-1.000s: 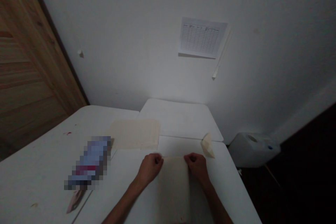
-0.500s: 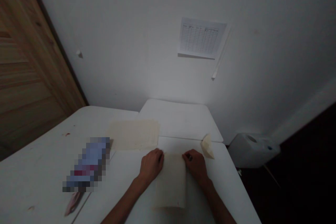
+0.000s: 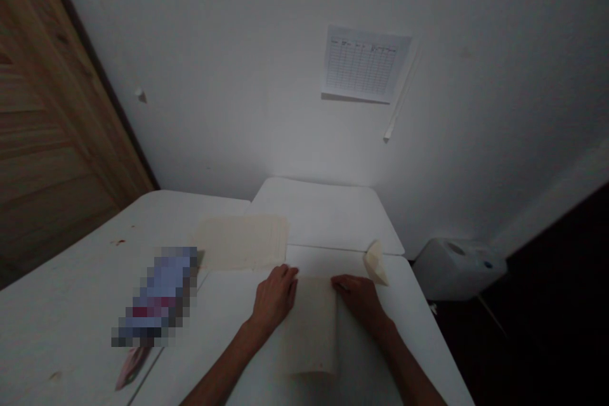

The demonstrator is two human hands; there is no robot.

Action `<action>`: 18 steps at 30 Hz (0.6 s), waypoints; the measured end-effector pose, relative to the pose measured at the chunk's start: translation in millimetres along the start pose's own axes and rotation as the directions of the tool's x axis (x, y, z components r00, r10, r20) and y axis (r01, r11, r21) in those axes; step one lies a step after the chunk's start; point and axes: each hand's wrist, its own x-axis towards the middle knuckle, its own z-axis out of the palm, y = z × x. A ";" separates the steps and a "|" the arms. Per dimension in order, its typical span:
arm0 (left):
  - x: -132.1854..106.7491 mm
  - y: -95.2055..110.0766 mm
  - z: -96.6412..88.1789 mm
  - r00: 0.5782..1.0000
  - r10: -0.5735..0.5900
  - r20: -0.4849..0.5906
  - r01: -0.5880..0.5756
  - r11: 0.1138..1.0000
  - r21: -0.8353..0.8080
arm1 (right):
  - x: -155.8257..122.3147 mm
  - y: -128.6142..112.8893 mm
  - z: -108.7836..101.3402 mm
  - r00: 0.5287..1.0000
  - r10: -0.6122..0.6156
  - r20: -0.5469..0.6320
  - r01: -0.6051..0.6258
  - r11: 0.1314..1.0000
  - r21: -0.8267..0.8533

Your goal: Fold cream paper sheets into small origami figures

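Note:
A thin beige sheet lies on the white table between my hands; whether it is paper or cloth I cannot tell. My left hand is closed at its far left corner, the fingers curled over the edge. At the far right corner, my right hand pinches the edge between thumb and fingers. Beyond my left hand rests a wider beige sheet or stack of sheets. A small folded beige piece stands on the table beyond my right hand.
The white table is made of joined tops, with seams between them. A pixelated blue packet lies at left, above a pink item. A printed sheet hangs on the wall. A pale plastic container stands beyond the right edge.
My right hand has turned slightly, and its forearm has swung a little to the right. My left fingertips have shifted slightly. The sheet stays in about the same place.

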 end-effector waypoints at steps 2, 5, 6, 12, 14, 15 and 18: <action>0.4 -3.1 0.2 0.998 0.063 -0.017 -0.064 0.998 -0.020 | -2.0 1.0 -4.5 0.999 -0.011 0.036 0.012 1.000 -0.019; 1.2 -10.9 -2.0 0.986 0.162 -0.044 -0.166 0.983 -0.079 | -4.1 0.9 -11.7 0.996 -0.013 0.089 0.017 0.999 -0.046; 1.3 -14.3 -3.2 0.980 0.193 -0.052 -0.198 0.975 -0.098 | -4.6 0.5 -14.2 0.993 -0.006 0.115 0.013 0.998 -0.061; 1.1 -34.4 -15.1 0.944 0.327 -0.037 -0.328 0.933 -0.146 | -7.0 -4.5 -27.8 0.965 0.050 0.256 -0.018 0.992 -0.127; 0.7 -38.1 -20.8 0.934 0.356 -0.003 -0.352 0.923 -0.157 | -8.4 -7.3 -31.8 0.960 0.042 0.277 -0.010 0.993 -0.116; 0.4 -39.2 -23.6 0.930 0.366 0.015 -0.359 0.919 -0.164 | -9.2 -9.0 -33.9 0.958 0.036 0.286 -0.005 0.994 -0.109; -0.4 -39.9 -30.8 0.929 0.363 0.065 -0.346 0.920 -0.185 | -12.2 -14.3 -39.1 0.954 0.020 0.299 0.009 0.995 -0.096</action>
